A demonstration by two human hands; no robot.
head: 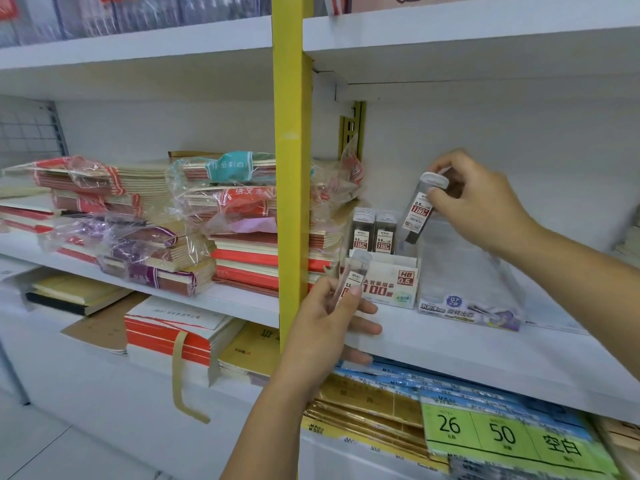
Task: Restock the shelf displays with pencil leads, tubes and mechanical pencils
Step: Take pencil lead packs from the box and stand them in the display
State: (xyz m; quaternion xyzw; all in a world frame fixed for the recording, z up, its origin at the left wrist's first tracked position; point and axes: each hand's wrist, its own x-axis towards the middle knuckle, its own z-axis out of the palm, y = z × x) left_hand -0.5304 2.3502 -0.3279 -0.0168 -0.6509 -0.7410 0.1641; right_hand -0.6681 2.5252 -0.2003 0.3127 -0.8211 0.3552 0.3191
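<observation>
Right hand (485,202) pinches lead tube (420,209) above display box (388,282).

White shelf with two displays and stacked notebooks

On the white shelf (450,348), right of the yellow upright (292,168), a white card display box (391,284) marked HB 0.5 stands just beside a clear plastic display case (464,271). Left of the upright, plastic-wrapped notebook stacks (166,244) crowd the board.
</observation>
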